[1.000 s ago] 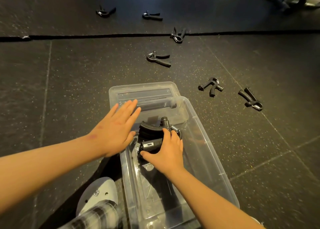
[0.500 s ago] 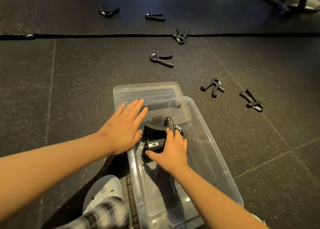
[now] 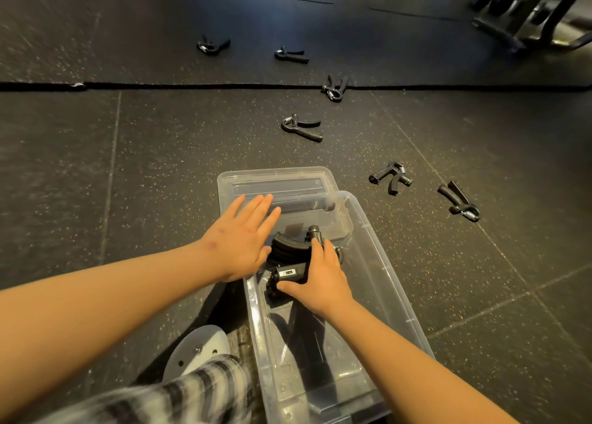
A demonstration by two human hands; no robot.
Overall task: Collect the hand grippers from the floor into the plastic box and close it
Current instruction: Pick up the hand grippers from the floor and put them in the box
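The black hand gripper (image 3: 290, 273) lies inside the clear plastic box (image 3: 389, 263), at its far end. The right hand (image 3: 320, 279) still holds it, fingers curled over its handles. The left hand (image 3: 240, 244) stays spread flat over the box's left rim, fingers straight and holding nothing. Little has shifted since a moment ago.

The box sits on a dark speckled rubber floor (image 3: 144, 173), its lid (image 3: 272, 180) under its far end. Beyond and right of the box, six more grippers (image 3: 301, 127) are scattered. The held one has a ribbed curved handle and a small white label.
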